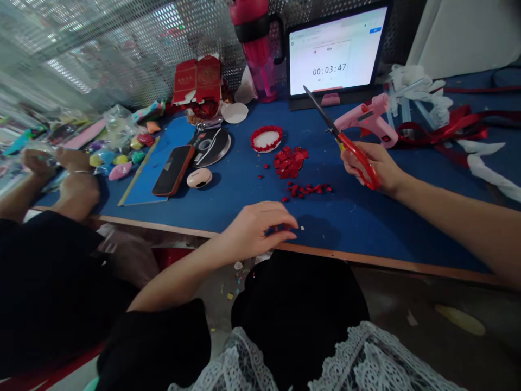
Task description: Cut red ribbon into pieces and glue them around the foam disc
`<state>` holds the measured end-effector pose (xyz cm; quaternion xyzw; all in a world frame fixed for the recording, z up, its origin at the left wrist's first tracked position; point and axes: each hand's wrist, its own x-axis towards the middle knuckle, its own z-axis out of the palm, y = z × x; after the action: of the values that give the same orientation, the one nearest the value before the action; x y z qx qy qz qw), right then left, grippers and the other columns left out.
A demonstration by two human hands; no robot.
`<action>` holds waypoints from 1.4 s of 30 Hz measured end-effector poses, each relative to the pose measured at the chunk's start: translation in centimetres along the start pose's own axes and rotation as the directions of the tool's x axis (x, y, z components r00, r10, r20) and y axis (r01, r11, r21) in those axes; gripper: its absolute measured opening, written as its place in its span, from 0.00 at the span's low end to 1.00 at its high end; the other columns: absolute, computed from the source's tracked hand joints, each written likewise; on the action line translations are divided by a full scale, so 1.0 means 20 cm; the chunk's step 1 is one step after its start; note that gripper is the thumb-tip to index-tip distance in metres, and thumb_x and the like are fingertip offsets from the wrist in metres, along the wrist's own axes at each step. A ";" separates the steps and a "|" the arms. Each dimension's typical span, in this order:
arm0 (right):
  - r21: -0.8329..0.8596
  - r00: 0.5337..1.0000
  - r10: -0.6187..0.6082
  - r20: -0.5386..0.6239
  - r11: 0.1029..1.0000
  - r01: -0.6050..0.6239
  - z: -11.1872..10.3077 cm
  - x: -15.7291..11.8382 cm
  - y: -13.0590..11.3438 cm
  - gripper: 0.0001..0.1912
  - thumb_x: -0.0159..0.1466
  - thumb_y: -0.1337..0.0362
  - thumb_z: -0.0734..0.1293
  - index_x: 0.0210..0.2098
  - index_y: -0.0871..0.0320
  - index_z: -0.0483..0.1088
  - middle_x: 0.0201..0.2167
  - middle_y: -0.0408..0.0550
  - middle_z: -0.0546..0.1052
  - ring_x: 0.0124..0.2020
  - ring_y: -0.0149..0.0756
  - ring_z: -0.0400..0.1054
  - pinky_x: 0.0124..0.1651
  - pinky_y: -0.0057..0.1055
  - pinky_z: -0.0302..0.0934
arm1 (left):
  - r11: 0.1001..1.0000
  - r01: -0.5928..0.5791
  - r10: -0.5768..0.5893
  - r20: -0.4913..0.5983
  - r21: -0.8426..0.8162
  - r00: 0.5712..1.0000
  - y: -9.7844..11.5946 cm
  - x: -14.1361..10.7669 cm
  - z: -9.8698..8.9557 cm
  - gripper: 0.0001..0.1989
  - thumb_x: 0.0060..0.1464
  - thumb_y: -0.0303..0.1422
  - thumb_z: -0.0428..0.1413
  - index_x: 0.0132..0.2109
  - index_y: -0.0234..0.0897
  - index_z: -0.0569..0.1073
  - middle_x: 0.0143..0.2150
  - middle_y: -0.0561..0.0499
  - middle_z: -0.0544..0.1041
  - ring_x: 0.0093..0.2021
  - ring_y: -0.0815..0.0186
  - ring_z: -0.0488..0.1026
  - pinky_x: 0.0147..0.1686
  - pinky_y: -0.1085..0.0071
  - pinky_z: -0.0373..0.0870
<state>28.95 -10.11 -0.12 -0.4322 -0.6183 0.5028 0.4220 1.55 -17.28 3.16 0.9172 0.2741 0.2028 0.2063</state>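
Likely cutting step: our right hand (376,165) grips red-handled metal scissors (360,156); left hand (256,228) half-open, empty; next needs glossy red squares (290,161) beyond fingertips

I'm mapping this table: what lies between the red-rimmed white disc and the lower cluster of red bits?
In the head view, a pile of flat red pieces lies between them.

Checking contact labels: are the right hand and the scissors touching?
Touching. The head view shows the right hand gripping the scissors by the red handles, with no gap between hand and handles.
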 end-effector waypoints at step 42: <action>-0.283 0.994 -0.107 -0.008 0.954 0.101 -0.02 0.00 0.03 0.20 0.58 0.47 0.64 0.24 0.56 0.60 0.16 0.38 0.58 0.19 0.26 0.49 0.22 0.28 0.43 | 0.921 0.387 -0.388 0.175 0.040 0.905 -0.13 -0.12 -0.19 0.08 0.53 0.37 0.61 0.36 0.36 0.77 0.31 0.53 0.75 0.27 0.74 0.69 0.29 0.78 0.63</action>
<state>29.44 -9.89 -0.60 -0.4605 -0.7006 0.3817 0.3891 -3.22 -15.68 4.54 0.8594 0.4316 0.0735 0.2643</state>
